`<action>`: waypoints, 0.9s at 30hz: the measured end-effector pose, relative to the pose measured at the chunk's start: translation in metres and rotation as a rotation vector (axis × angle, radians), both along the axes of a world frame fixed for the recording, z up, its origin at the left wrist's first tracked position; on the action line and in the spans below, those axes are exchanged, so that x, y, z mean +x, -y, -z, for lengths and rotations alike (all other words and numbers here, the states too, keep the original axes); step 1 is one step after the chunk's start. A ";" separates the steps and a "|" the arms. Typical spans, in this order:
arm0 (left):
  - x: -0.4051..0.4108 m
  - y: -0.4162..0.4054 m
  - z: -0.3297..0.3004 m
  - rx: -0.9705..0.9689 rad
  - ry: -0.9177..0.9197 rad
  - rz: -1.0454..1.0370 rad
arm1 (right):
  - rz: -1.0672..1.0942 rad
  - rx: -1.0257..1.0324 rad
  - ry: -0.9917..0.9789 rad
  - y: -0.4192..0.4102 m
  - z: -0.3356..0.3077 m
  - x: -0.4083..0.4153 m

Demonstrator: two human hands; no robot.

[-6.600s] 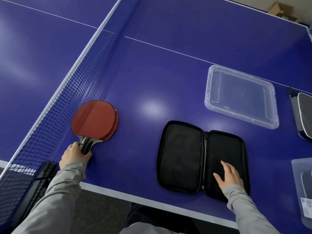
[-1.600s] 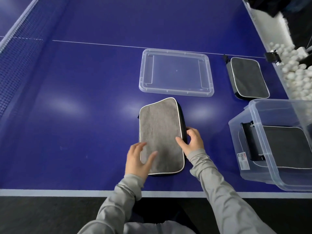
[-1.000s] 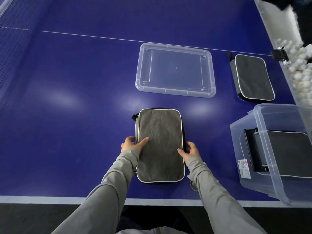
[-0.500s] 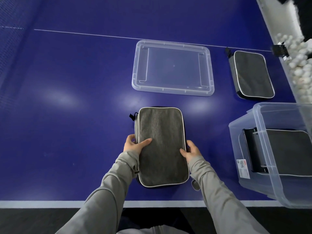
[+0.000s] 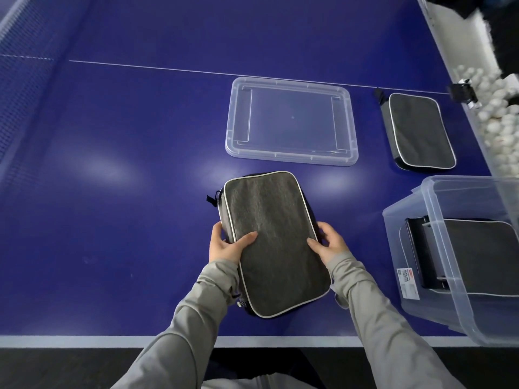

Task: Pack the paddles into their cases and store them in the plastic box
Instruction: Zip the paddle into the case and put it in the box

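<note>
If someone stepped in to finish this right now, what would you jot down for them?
Left hand and right hand grip the sides of a closed grey case, just off the table.
Plastic box at right already holds one case. Another closed case lies beyond it. The lid lies loose on the table.
Left: box the held case, then the far one; the lid probably goes on last.
</note>
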State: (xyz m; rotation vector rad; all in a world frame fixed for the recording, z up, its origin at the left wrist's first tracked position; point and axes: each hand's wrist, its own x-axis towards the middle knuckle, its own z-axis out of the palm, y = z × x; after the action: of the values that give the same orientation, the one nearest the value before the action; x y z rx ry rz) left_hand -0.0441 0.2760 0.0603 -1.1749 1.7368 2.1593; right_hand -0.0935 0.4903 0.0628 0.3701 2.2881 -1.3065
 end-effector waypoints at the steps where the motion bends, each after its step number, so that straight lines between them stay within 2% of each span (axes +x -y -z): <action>1: -0.001 0.000 -0.002 -0.002 -0.001 -0.031 | 0.013 -0.003 -0.039 0.003 -0.003 0.000; 4: -0.003 0.003 -0.006 -0.014 0.024 -0.115 | 0.076 0.074 -0.213 0.010 -0.012 0.009; 8: -0.010 0.007 -0.012 -0.023 0.043 -0.238 | 0.118 0.361 -0.669 0.020 -0.026 0.045; 11: -0.017 0.005 -0.016 -0.001 0.050 -0.332 | 0.112 0.400 -0.836 0.034 -0.033 0.081; 16: -0.029 -0.003 -0.026 0.069 0.022 -0.492 | -0.018 0.399 -0.849 0.070 -0.027 0.120; 27: -0.031 -0.019 -0.046 0.070 0.054 -0.639 | 0.173 0.484 -0.753 0.094 -0.027 0.105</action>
State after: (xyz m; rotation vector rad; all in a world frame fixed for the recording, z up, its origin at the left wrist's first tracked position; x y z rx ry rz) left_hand -0.0752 0.2947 0.1062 -1.9511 1.3678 2.4392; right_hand 0.0115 0.3959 0.0894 0.2571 3.2890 -1.0610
